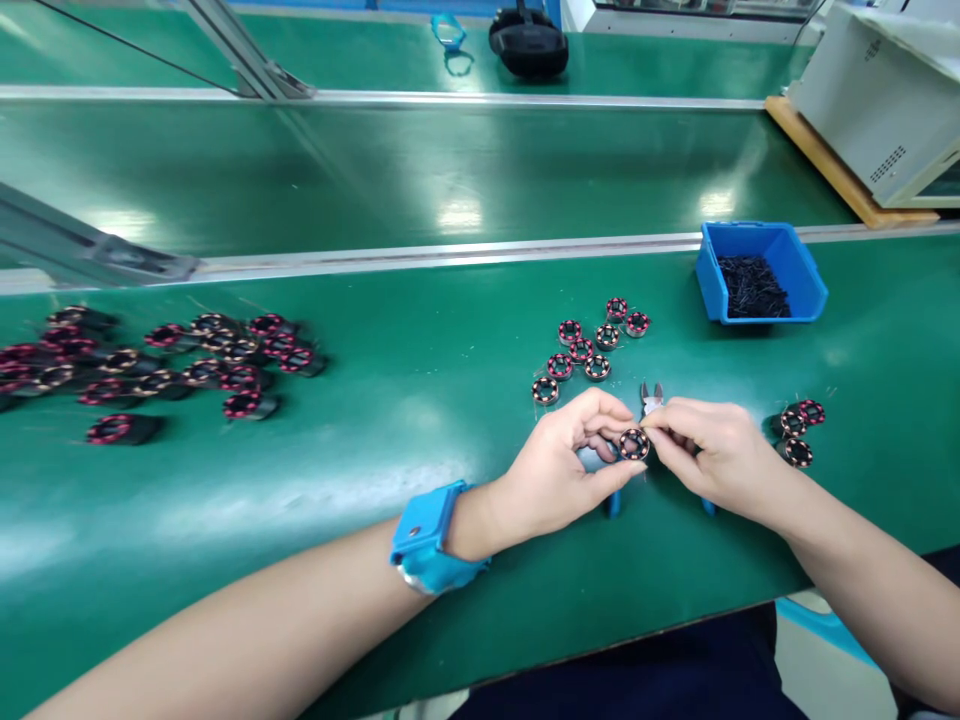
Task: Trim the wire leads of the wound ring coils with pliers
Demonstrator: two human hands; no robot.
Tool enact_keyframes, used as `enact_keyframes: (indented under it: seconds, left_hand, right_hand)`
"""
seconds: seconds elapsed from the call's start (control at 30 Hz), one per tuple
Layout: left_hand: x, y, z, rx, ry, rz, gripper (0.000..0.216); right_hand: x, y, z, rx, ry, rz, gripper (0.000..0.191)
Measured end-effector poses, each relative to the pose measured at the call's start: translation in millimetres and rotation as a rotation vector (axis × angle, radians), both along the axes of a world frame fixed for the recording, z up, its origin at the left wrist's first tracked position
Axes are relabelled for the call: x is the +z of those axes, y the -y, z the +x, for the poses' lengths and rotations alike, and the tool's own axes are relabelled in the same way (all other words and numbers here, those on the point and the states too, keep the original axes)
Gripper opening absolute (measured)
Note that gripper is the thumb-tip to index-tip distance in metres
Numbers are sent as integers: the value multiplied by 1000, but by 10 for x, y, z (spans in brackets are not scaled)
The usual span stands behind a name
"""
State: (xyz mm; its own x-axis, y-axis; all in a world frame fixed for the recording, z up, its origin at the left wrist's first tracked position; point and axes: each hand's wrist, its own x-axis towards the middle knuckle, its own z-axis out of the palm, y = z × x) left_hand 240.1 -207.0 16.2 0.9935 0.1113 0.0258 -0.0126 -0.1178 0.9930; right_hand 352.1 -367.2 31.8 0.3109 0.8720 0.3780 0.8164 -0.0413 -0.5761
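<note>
My left hand grips a small ring-shaped motor stator with copper windings between thumb and fingers. At the stator's right edge, my right hand has thumb and forefinger pinched together; whatever is between the fingertips is too small to make out. Beneath both hands lies a pair of cutting pliers, jaws pointing away from me, blue handles partly hidden. Just beyond my left hand sits a loose group of red and copper stators. A smaller cluster of stators lies right of my right hand.
Many more stators spread across the left of the green bench. A blue bin of thin black pieces stands at back right. Behind are a metal rail, a pale machine and a black headset.
</note>
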Motion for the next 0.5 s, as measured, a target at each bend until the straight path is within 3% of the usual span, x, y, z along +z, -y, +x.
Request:
enact_keyframes:
  seconds: [0.33, 0.5]
  left_hand:
    - [-41, -21, -22, -51, 72, 99, 37]
    - [-54, -19, -41, -36, 80, 120, 39]
  right_hand:
    - [-1, 37, 3, 42, -1, 11, 16]
    - [23, 67, -19, 60, 13, -56, 19]
